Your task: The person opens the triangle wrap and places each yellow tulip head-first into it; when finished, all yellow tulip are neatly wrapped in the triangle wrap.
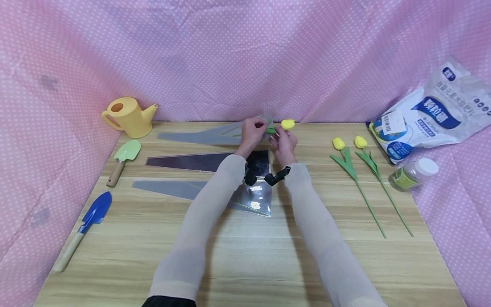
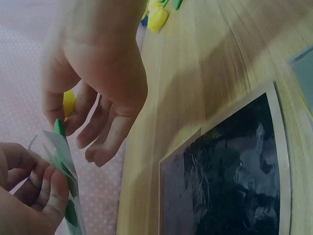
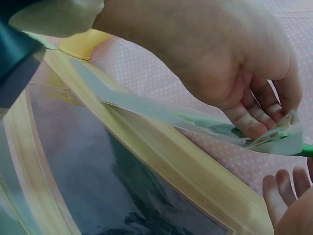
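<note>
My left hand (image 1: 253,134) pinches the wide end of a clear, grey-edged tapered plastic sleeve (image 1: 199,135) at the table's back edge. Green leaves and stem of a yellow tulip (image 1: 287,124) lie inside that sleeve; its bloom sticks out on the right. Just below the bloom, my right hand (image 1: 284,145) pinches the tulip between thumb and finger. From the left wrist view, the right hand (image 2: 102,73) hangs above the sleeve's mouth, the left hand (image 2: 36,191) gripping its side. In the right wrist view the left fingers (image 3: 254,122) bunch the film.
A dark sleeve (image 1: 184,162) and another grey sleeve (image 1: 165,187) lie nearer. On the left are a yellow watering can (image 1: 132,117), green trowel (image 1: 128,150) and blue trowel (image 1: 97,209). Two tulips (image 1: 350,168), a fertilizer bag (image 1: 433,115) and a jar (image 1: 412,175) are right.
</note>
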The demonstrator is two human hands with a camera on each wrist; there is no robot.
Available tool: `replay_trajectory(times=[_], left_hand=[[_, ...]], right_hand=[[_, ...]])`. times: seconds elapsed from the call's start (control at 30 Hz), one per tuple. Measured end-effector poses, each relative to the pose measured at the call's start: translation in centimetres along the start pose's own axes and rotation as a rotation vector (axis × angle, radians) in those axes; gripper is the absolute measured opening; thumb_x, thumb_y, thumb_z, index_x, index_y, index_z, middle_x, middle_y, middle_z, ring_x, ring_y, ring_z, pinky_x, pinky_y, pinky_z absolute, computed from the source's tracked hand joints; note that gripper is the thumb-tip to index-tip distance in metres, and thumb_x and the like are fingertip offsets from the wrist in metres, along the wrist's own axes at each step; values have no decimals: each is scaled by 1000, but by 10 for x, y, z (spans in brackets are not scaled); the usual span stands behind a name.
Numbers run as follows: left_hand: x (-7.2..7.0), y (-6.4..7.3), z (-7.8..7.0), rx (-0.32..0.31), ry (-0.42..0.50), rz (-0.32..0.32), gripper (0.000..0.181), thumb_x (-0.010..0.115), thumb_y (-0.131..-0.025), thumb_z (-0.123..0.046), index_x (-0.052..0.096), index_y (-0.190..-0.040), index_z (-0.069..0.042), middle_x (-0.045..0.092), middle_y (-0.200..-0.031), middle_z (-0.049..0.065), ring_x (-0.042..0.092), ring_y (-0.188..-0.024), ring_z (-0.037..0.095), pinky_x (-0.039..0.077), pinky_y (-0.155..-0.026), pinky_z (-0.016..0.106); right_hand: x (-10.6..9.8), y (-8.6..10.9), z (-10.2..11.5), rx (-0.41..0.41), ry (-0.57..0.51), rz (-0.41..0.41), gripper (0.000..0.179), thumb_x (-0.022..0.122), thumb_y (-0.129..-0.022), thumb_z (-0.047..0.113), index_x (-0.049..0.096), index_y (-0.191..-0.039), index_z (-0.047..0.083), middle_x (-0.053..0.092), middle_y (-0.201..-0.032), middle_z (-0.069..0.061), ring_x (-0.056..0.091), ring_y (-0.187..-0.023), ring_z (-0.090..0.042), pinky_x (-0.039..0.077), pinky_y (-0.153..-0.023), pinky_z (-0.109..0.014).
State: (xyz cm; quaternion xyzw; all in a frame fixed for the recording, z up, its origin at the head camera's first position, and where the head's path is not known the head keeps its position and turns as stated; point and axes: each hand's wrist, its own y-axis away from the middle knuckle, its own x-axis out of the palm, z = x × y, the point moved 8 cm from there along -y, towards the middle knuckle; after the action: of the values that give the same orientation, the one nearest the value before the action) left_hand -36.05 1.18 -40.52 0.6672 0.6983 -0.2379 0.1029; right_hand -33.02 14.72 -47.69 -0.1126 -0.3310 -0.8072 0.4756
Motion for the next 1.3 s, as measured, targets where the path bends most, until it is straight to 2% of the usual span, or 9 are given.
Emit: replay_trajectory(times=[0.1, 0.27, 0.4, 0.53, 0.67, 0.87, 1.03, 1.17, 1.3], left_hand=[[2, 0, -2, 19, 6, 37, 14, 67, -89, -7, 78, -96, 1, 75, -92, 17, 60, -79, 15, 44, -71, 17], [7, 1, 0, -2, 97, 161, 17, 66, -94, -11, 75, -102, 1, 73, -95, 17, 61, -76, 12, 49, -67, 17], [2, -2, 3, -3, 144, 211, 21, 64, -96, -14, 74, -108, 1, 71, -95, 16, 61, -70, 11, 53, -62, 20], [-13, -10, 6, 64, 49, 221, 24, 66, -94, -16, 74, -111, -1, 72, -98, 16, 62, -78, 16, 52, -69, 24], [-25, -16, 14, 108, -43, 316, 38, 70, -91, -20, 66, -126, -4, 69, -120, 17, 63, -108, 26, 52, -96, 35], [-39, -16, 39, 124, -237, 521, 91, 80, -83, -38, 32, -156, -12, 32, -163, 13, 30, -151, 32, 29, -122, 53], [-46, -11, 66, 94, -427, 641, 116, 83, -77, -44, 10, -162, -16, 6, -170, 11, 3, -159, 30, 8, -127, 59], [-46, -11, 80, 90, -507, 663, 117, 85, -77, -38, 8, -162, -21, 7, -170, 8, 4, -159, 30, 5, -126, 61], [-49, -11, 87, 71, -551, 651, 111, 84, -79, -32, 11, -162, -24, 13, -169, 9, 10, -157, 36, 12, -125, 63]], right_hand=[[0, 1, 0, -3, 3, 7, 5, 66, -93, 10, 65, -88, 11, 69, -81, 2, 68, -73, -10, 55, -56, -19], [0, 1, 2, -28, -26, 17, 11, 65, -93, 8, 64, -83, 10, 66, -68, 5, 53, -52, -3, 34, -42, -14], [-2, 0, 4, -47, -48, 2, 18, 65, -92, 6, 63, -76, 12, 64, -61, 5, 51, -49, -3, 33, -41, -15], [-5, -2, 6, -53, -80, -13, 19, 64, -92, 4, 63, -74, 10, 63, -60, 3, 52, -47, -4, 36, -40, -16], [-7, -3, 8, -53, -107, -14, 15, 63, -92, 1, 63, -78, 7, 63, -60, 2, 52, -46, -4, 38, -40, -17], [-10, -3, 10, -33, -120, -18, 12, 63, -92, 1, 65, -81, 5, 64, -61, 1, 54, -48, -6, 42, -42, -18], [-14, -3, 13, -11, -163, -2, 13, 63, -95, 4, 64, -82, 6, 64, -64, 0, 56, -50, -6, 41, -43, -17], [-16, -3, 17, 0, -202, 5, 4, 63, -95, 4, 65, -91, 2, 65, -67, -2, 57, -51, -7, 40, -44, -17], [-17, -4, 18, 32, -239, 17, 9, 63, -95, 5, 64, -101, -1, 66, -69, -3, 59, -54, -9, 41, -45, -18]])
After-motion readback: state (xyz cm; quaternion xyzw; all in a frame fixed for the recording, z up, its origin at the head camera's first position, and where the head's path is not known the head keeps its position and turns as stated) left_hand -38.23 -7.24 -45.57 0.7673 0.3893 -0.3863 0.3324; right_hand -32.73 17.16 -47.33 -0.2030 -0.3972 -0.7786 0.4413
